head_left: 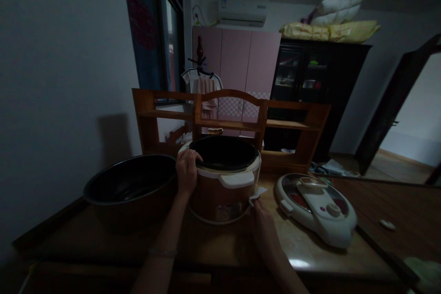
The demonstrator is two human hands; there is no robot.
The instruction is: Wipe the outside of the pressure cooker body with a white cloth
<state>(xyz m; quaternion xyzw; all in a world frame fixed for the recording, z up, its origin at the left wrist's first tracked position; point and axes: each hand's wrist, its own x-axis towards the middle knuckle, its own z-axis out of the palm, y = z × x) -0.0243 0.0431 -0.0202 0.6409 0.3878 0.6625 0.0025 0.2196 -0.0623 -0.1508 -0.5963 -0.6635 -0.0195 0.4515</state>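
A big rice cooker body point(210, 195) with a white rim and a white side handle stands upright on the wooden desk, its dark inside facing up. My left hand point(188, 167) grips the rim at its left, fingers curled over the edge. Down at the lower right side, my right hand point(261, 216) pinches a white tissue point(258, 194) against the cooker's wall. The dark inner pot point(131, 202) sits to the left, beside my left forearm. To the right lies the detached white lid point(319, 209) with a clear window and a knob.
A wooden shelf rack point(230, 124) rises along the desk's back edge, close behind the cooker. The wall point(69, 78) borders the left side. A small white object point(387, 224) lies on the brown surface at the right. Farther back are a pink wardrobe point(236, 59) and a dark cabinet point(341, 82).
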